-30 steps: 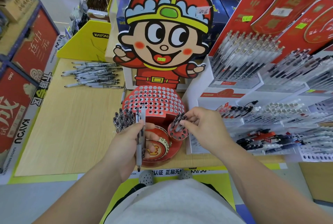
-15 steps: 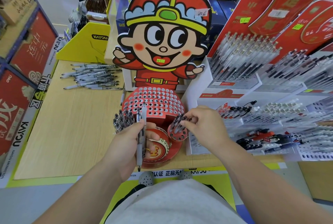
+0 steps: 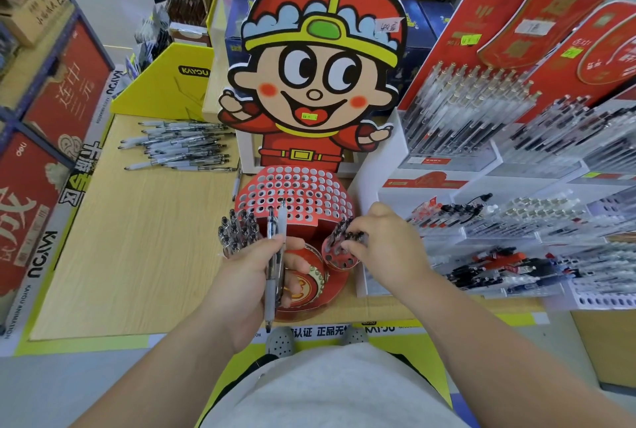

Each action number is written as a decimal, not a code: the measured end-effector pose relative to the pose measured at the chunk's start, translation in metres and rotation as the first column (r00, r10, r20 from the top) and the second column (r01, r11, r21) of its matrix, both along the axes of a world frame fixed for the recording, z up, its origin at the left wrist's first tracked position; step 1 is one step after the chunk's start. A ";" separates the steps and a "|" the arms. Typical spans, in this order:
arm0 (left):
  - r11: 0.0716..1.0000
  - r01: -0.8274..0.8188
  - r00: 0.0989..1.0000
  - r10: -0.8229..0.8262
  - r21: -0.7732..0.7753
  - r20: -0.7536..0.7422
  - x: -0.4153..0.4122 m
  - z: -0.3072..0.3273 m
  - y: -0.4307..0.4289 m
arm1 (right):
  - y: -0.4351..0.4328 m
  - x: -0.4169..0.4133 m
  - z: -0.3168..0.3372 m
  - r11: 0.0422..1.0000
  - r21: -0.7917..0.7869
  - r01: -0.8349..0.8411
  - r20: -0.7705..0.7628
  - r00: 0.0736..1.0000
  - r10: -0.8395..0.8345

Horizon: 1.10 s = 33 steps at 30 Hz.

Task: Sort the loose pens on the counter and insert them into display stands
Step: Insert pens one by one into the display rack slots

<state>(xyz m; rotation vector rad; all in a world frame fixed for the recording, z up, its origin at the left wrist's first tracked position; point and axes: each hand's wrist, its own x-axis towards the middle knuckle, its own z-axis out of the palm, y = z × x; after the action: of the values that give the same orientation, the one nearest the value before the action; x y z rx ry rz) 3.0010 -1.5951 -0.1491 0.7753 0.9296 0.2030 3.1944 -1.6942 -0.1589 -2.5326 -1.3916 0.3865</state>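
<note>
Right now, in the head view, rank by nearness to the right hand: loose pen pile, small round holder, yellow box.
1. Small round holder, at right hand fingertips.
2. Loose pen pile, far left.
3. Yellow box, behind pile.

Pale wood-grain tabletop, matt; beside it the printed cardboard stand, punched with holes, faintly glossy; loose pens behind have clear plastic barrels

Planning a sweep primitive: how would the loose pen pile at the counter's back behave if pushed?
The loose pens are slim round barrels on a smooth counter, so they would likely roll and scatter. They look stiff and light. Several overlap, so one push probably drags neighbours.
</note>
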 end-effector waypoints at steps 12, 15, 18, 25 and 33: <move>0.936 0.334 0.930 -0.347 0.108 0.126 0.008 0.013 -0.008 | -0.004 -0.013 0.050 0.925 0.169 0.339 -0.836 0.547 -0.048; 0.925 0.372 0.912 -0.379 0.074 0.156 0.016 0.016 -0.010 | -0.010 -0.007 0.051 0.946 0.163 0.282 -0.870 0.494 0.003; 0.920 0.385 0.908 -0.391 0.069 0.150 0.020 0.015 -0.009 | -0.016 -0.004 0.054 0.913 0.182 0.365 -0.879 0.477 -0.016; 0.953 0.275 0.960 -0.280 0.129 0.024 0.026 0.013 -0.002 | -0.035 0.023 0.067 0.756 0.205 0.622 -0.886 0.447 -0.127; 0.941 0.188 0.982 -0.170 0.283 -0.086 0.029 0.019 0.003 | -0.037 0.025 0.065 0.989 0.125 0.080 -0.415 0.910 -0.021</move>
<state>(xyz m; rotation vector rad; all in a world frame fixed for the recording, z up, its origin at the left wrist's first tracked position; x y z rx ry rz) 3.0301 -1.5921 -0.1305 1.1386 0.8905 0.1583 3.2190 -1.7311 -0.0941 -2.2004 -1.1443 0.7381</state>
